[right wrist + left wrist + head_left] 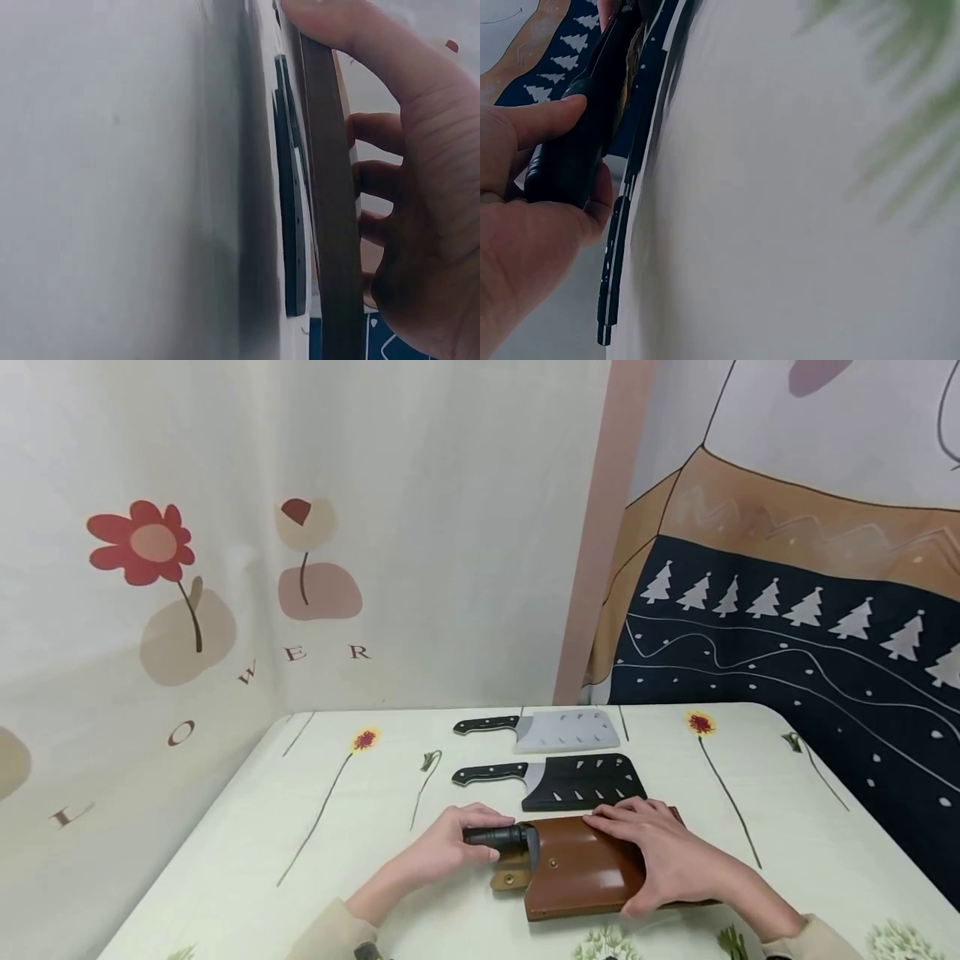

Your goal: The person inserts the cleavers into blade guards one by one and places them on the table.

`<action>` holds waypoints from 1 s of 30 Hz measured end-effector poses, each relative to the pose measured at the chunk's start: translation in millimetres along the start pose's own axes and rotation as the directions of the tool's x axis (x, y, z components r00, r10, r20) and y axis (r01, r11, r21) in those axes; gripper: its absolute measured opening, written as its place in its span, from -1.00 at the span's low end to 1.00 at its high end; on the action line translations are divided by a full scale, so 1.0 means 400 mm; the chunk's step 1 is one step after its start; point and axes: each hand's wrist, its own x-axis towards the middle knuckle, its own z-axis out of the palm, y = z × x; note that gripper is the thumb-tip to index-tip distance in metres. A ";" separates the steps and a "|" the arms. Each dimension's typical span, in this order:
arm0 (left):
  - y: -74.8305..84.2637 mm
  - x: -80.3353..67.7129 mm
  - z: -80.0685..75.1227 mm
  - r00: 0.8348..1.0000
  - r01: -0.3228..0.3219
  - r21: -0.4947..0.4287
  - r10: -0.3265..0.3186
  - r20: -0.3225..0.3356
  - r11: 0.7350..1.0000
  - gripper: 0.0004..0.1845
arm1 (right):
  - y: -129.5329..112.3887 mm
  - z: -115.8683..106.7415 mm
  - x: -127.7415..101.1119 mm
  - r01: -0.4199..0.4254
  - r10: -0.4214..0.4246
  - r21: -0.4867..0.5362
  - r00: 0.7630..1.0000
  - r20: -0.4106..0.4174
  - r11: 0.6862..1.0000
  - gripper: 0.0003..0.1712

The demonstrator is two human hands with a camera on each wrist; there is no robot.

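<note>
Fingers of the left hand are curling round the black handle at nine o'clock of the brown leather sheath, which the right hand is pressing flat near the table's front edge; stiff, probably weighty, best grasped at the handle.

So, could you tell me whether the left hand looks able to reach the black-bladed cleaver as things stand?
Probably yes: the black-bladed cleaver lies uncovered just beyond the left hand, but that hand grips the sheathed knife's handle and would need to let go.
</note>
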 end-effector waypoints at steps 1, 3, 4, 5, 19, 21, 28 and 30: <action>-0.002 0.001 0.002 1.000 0.004 0.003 -0.004 0.000 1.000 -0.53 | -0.002 0.002 0.002 -0.003 0.003 0.005 1.000 0.004 1.000 0.21; -0.004 0.002 0.005 1.000 0.008 0.003 -0.008 -0.003 1.000 -0.54 | -0.007 0.005 0.005 -0.012 0.012 0.015 1.000 0.010 1.000 0.22; -0.004 0.003 0.006 1.000 0.011 0.006 -0.011 -0.006 1.000 -0.54 | -0.009 0.006 0.007 -0.011 0.011 0.017 1.000 0.010 1.000 0.22; -0.004 0.005 0.007 1.000 0.014 0.007 -0.014 -0.009 1.000 -0.54 | -0.011 0.007 0.009 -0.010 0.010 0.018 1.000 0.009 1.000 0.22; 0.003 0.031 0.007 0.997 0.078 0.016 -0.078 -0.026 0.997 -0.53 | -0.013 0.021 0.019 -0.006 0.006 -0.018 1.000 -0.013 1.000 0.25; 0.002 0.033 0.005 0.996 0.088 0.012 -0.088 -0.024 0.996 -0.53 | -0.010 0.025 0.021 -0.010 0.010 -0.019 1.000 -0.008 1.000 0.25; -0.006 0.035 0.003 0.995 0.098 0.051 -0.098 -0.003 0.994 -0.51 | -0.006 0.040 0.030 -0.034 0.034 -0.011 0.999 0.041 0.999 0.26; -0.007 0.036 0.002 0.996 0.093 0.068 -0.093 0.001 0.993 -0.50 | -0.007 0.042 0.031 -0.041 0.041 -0.009 0.998 0.048 0.999 0.27</action>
